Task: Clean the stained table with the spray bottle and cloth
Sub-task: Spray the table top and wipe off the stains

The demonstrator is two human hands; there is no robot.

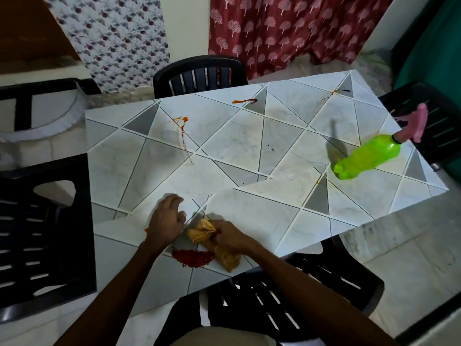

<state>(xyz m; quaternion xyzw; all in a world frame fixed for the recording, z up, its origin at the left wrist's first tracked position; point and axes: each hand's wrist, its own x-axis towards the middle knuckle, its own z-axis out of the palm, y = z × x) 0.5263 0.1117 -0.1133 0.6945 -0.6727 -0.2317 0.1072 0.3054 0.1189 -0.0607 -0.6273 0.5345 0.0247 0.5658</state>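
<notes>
Fingers (216, 225) of right hand (233, 237) curl tight round the bunched cloth (203, 233). Left hand (166, 221) holds nothing; its fingers are bent, tips resting on the table just left of the cloth.

Table (287, 136): pale tile-pattern top with stains scattered across it. The cloth is at the near edge, so I judge the step in hand to be wiping the near red stain. Most of the top is not yet cleaned.

Chair (299, 290): black, slatted, under the near edge, below the work area. Anything pushed off the edge would likely land on it.

Bottle (365, 157): green with a pink trigger head, at the far right of the table, well apart from both hands. It looks tilted in this wide view; cannot tell whether it stands or lies.

Red stain (193, 257): the largest mark, thick and grainy, touching the cloth's lower fold. Cannot tell whether it is wet with spray.

Method notes (judgement):
- Draw the cloth inward from the edge so the paste gathers instead of falling.
- Keep the left hand planted to steady the top.
- Press with a flat pad of cloth, not a knot. Turn to a fresh face once it is loaded, or the red will smear.
- If the stain drags dry, fetch the bottle first.

Smaller marks for later passes:
- orange trail (182, 131), mid-left
- streak (244, 101), far edge
- specks (329, 94), far right
- tiny smear (146, 230), beside the left wrist
</notes>
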